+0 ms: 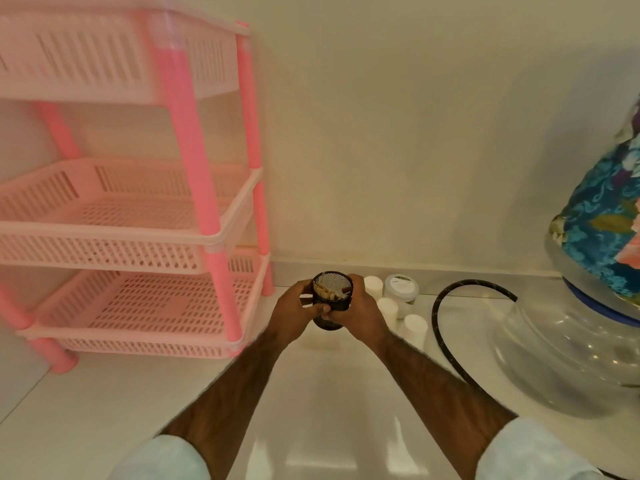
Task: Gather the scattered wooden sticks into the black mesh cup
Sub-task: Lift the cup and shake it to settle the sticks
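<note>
The person holds the black mesh cup [333, 301] between both hands out in front of the body, over a glossy white surface [311, 410]. The left hand [294, 308] wraps the cup's left side, with fingers curled round the mesh and the thumb laid across its front. The right hand [360, 311] grips the right side in the same way, its fingers curled behind the cup and its thumb meeting the left one near the lower front. The cup's open mouth faces up and toward the camera, so the far inner wall of mesh shows. A small bunch of wooden sticks [323, 292] lies inside, leaning against the left inner wall. Whether the cup's base touches the surface cannot be told, since the hands cover it. Just to the right of the right hand stand three white cylinders [415, 328] and a small jar [401, 288] with a pale lid, close together. A black hose [437, 320] curves past them toward a large clear vessel [554, 341], which is draped above with a floral cloth [602, 209]. A pink three-tier rack [138, 209] stands to the left against the pale wall [381, 133]. Light sleeves [166, 459] cover both upper forearms.
</note>
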Available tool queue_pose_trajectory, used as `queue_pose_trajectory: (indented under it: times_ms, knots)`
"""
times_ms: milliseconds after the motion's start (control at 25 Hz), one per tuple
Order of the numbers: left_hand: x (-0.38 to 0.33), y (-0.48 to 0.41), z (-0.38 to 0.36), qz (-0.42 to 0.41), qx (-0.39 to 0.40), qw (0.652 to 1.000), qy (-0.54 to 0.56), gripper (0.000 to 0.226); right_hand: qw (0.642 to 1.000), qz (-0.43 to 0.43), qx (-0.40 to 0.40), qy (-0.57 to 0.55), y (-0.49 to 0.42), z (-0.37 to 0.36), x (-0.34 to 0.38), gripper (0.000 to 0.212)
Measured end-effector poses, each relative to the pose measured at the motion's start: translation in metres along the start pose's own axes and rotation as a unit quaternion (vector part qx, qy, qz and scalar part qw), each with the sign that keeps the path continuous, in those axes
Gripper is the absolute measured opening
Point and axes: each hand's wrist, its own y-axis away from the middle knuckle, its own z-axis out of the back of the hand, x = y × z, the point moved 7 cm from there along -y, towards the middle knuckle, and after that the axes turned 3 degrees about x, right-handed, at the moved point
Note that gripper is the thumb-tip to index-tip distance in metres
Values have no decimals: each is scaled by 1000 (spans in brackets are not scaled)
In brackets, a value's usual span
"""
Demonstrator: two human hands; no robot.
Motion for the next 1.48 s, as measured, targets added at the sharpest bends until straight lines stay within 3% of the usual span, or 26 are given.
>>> queue_pose_trajectory:
  times_ms: [480,920,1280,1480]
  knots:
    - [42,-66,6,58,-34,998,-21,50,998,-50,21,-24,-78,-40,-50,81]
    - [62,-87,-10,109,42,993,-26,66,997,-70,25,-23,-91,-54,-78,75]
    - [67,-88,-16,85,26,996,-19,63,996,-90,17,-4,-88,-59,-83,70]
    - [59,-90,-17,54,-32,994,-91,45,996,-91,16,4,-81,-52,-83,67]
